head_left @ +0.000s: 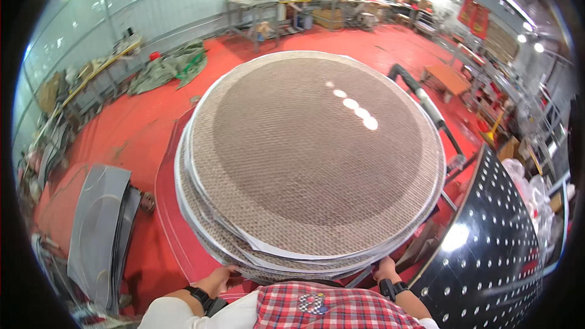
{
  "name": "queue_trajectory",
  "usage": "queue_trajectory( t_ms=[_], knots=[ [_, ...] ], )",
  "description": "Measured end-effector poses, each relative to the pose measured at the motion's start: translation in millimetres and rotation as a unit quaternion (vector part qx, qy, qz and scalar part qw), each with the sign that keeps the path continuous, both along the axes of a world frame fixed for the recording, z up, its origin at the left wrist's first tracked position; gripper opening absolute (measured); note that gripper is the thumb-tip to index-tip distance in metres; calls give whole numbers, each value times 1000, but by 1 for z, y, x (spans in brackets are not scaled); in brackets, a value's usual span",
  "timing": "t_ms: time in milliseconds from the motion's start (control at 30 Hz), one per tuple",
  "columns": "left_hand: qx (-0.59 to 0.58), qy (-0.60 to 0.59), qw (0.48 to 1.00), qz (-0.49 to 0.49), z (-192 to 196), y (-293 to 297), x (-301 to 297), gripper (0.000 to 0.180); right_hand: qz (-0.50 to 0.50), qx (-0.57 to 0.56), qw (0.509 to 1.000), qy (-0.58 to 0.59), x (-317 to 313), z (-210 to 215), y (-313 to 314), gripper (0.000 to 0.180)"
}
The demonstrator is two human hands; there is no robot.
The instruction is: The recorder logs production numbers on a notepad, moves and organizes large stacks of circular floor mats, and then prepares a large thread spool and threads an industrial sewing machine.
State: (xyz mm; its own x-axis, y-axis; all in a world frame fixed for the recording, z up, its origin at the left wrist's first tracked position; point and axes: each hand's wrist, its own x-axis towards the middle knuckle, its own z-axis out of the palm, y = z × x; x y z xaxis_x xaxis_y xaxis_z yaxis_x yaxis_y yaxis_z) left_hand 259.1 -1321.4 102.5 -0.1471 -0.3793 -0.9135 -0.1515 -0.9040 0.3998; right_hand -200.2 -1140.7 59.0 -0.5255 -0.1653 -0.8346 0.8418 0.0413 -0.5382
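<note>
A tall stack of round mats (317, 152) fills the middle in front of me. They have a brown woven-looking face, a darker inner disc and pale rims; the lower ones stick out unevenly at the near left. My left hand (220, 278) is closed at the near left edge of the lower mats, its fingertips partly hidden. At the near right edge, my right hand (385, 269) is closed against the rim, with its fingers partly under the stack. Both wrists carry dark bands, and a red checked apron (335, 306) shows between my arms.
Grey flat sheets (100, 231) lean at the left. A black curved panel with shiny dots (481, 244) stands close at the right, beside a bent tube (426, 103). Worktables (253, 3) line the far wall, and a crumpled green tarp (170, 68) lies on the red floor (122, 137).
</note>
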Motion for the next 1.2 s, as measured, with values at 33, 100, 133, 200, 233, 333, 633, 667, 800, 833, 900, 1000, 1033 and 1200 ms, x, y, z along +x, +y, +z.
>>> queue_trajectory(
  t_ms=[33, 100, 133, 200, 233, 333, 633, 667, 800, 833, 900, 1000, 1033, 1200],
  knots=[
    [-1, 64, 996, 69, 7, -2, -5, 27, 3, 4, 1000, 19, 0, -4, 0, 16],
    [36, 98, 992, 64, 2, -14, -5, 29, 42, -3, 994, 104, -6, -18, 8, 16],
    [50, 118, 988, 86, 0, -13, -1, 29, 82, 58, 989, 106, -6, -15, 8, 16],
    [55, 145, 987, 42, 2, -18, 7, 27, 39, 4, 999, 38, -1, 0, -3, 17],
    [17, 166, 986, 20, 5, -22, 6, 26, 39, -2, 999, 12, -4, 1, -1, 21],
    [-70, 173, 982, 27, 28, -27, -7, 28, 31, 2, 998, 57, -10, -6, 7, 24],
    [-206, 266, 938, 80, 166, -64, -48, 39, 125, -192, 973, 12, -11, 52, -18, 42],
    [-208, 264, 938, 82, 167, -66, -45, 39, 128, -176, 976, 25, -14, 54, -26, 42],
    [-255, 228, 939, 38, 162, -62, -36, 37, 139, -139, 979, 59, -22, 64, -24, 42],
    [-373, 143, 910, -113, 142, -61, -16, 36, 144, -128, 979, 68, -23, 65, -23, 41],
    [-343, 78, 921, -166, 111, -59, -4, 35, 141, -115, 980, 74, -23, 66, -14, 41],
    [-139, 101, 985, -9, 54, -52, 12, 35, 147, -91, 982, 82, -24, 66, -8, 41],
    [-187, 84, 979, -6, 49, -51, 9, 37, 147, -81, 982, 86, -24, 66, -7, 41],
    [-169, 132, 975, 50, -46, -59, 67, 33, 155, -51, 981, 107, -21, 76, -22, 41]
  ],
)
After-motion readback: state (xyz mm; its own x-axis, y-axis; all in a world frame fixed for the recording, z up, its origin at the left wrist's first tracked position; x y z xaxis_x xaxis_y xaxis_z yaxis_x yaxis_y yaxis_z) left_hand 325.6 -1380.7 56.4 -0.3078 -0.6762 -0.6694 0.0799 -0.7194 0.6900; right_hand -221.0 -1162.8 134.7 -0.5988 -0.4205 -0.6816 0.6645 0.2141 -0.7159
